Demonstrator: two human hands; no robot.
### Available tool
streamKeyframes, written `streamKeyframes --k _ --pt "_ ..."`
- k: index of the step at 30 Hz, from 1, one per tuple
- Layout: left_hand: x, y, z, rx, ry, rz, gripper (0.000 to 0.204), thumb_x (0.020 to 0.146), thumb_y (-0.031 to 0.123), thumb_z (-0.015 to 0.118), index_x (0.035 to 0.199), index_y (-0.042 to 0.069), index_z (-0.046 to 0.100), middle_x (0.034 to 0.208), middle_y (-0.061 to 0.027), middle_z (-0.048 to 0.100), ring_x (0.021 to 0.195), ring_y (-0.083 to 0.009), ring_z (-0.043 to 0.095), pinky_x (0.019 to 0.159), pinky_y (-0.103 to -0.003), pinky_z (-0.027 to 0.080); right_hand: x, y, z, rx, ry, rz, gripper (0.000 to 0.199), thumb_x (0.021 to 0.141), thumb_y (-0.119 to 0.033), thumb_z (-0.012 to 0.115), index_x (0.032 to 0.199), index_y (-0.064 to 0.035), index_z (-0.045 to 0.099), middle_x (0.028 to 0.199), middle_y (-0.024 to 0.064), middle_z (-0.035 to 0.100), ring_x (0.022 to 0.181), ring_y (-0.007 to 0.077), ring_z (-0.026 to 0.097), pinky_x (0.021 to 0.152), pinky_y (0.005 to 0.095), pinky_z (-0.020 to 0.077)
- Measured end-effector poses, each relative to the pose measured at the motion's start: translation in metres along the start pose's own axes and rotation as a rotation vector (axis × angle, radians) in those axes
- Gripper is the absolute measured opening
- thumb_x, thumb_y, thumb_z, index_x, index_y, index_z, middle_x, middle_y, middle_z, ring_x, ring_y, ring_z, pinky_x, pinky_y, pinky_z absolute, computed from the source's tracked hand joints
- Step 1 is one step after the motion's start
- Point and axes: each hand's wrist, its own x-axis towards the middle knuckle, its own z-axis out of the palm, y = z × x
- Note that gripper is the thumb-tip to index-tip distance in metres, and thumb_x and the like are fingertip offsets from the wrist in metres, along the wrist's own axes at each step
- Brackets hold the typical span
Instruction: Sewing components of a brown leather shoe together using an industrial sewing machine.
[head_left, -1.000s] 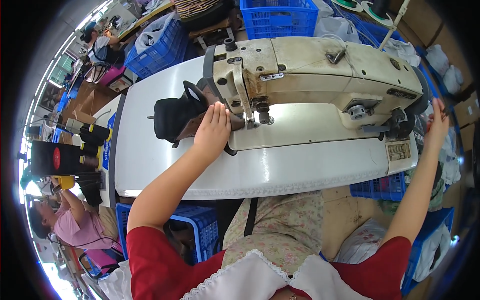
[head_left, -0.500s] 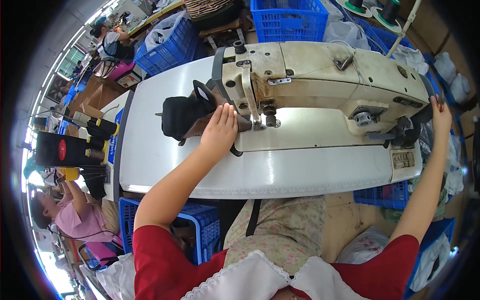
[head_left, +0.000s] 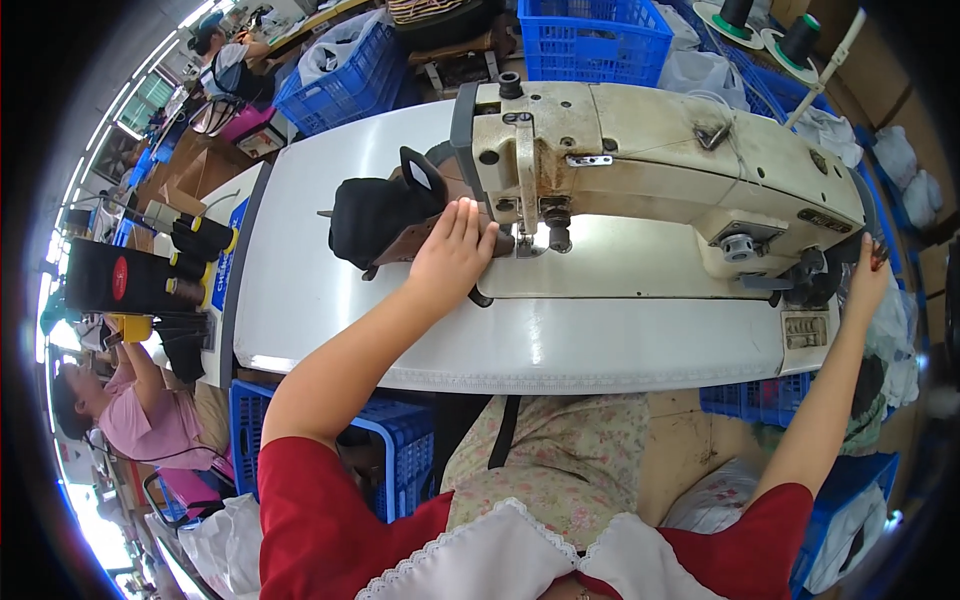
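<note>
My left hand point(head_left: 452, 255) lies flat, fingers stretched out, on a black and brown stitched piece point(head_left: 375, 222) with a loop standing up from it. I cannot tell its exact kind. Its right end reaches the presser foot point(head_left: 527, 240) of a cream sewing machine point(head_left: 640, 140), and part of it is hidden behind the machine head. At the machine's far right end, my right hand point(head_left: 868, 280) is beside the dark handwheel point(head_left: 866, 215). Its fingers are closed around a small dark tool point(head_left: 879, 258), mostly hidden in the grip.
The white table point(head_left: 330, 335) carries the machine. Blue crates stand behind it, and a blue crate point(head_left: 405, 440) is below its front edge. Thread cones point(head_left: 800, 40) stand at the back right. Two people work at the left, one in a pink shirt point(head_left: 150, 420) near another machine.
The view has shifted slightly, so the machine appears farther right. My right hand has come down toward me along the handwheel. My left hand stays flat on the black and brown piece.
</note>
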Motion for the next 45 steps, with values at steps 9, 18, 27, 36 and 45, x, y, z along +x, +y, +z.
streamKeyframes --k 9,18,27,36,45 --pt "0.001 -0.001 -0.003 -0.015 -0.023 0.001 0.042 0.086 0.018 0.054 0.125 0.003 0.058 0.119 -0.0188 0.061 0.124 -0.0335 0.05 0.115 -0.045 0.027 -0.012 -0.062 -0.031 0.108 -0.027 0.041 0.047 0.09 -0.042 0.068 0.12 -0.0062 0.065 0.095 0.0017 0.068 0.071 0.0054 0.057 0.058 0.0204 0.0402" --pt "-0.016 -0.002 0.007 -0.064 0.078 -0.04 0.041 0.083 0.015 0.054 0.122 0.002 0.061 0.132 -0.0196 0.058 0.129 -0.0298 0.05 0.113 -0.044 0.03 -0.262 -0.232 -0.012 0.701 -0.554 -0.231 0.023 0.09 -0.003 0.062 0.113 -0.0041 0.062 0.095 0.0075 0.064 0.08 0.0097 0.058 0.062 0.0212 0.047" --pt "-0.01 0.009 0.012 -0.156 -0.002 -0.063 0.052 0.091 0.027 0.044 0.131 -0.005 0.051 0.139 -0.029 0.048 0.135 -0.0396 0.041 0.117 -0.051 0.02 -0.366 -0.353 0.096 0.771 -0.66 -0.281 0.092 0.08 0.001 0.071 0.152 0.0029 0.012 0.099 0.0053 0.062 0.06 0.0068 0.046 0.054 0.021 0.0417" --pt "-0.015 0.009 0.012 -0.168 0.124 -0.085 0.048 0.09 0.023 0.047 0.126 -0.007 0.056 0.131 -0.0305 0.054 0.129 -0.0401 0.048 0.115 -0.048 0.026 -0.356 -0.371 0.115 1.074 -0.587 -0.218 0.086 0.086 -0.002 0.064 0.152 0.0041 0.008 0.116 0.0139 0.058 0.066 0.0088 0.048 0.057 0.0208 0.0411" --pt "-0.011 0.007 0.011 -0.098 0.023 -0.097 0.044 0.092 0.02 0.046 0.127 -0.004 0.057 0.134 -0.027 0.055 0.131 -0.0378 0.047 0.116 -0.048 0.024 -0.355 -0.337 0.088 1.346 -0.875 0.161 0.039 0.089 -0.003 0.054 0.128 0.0013 0.049 0.084 0.0093 0.065 0.064 0.0074 0.052 0.058 0.0219 0.0438"
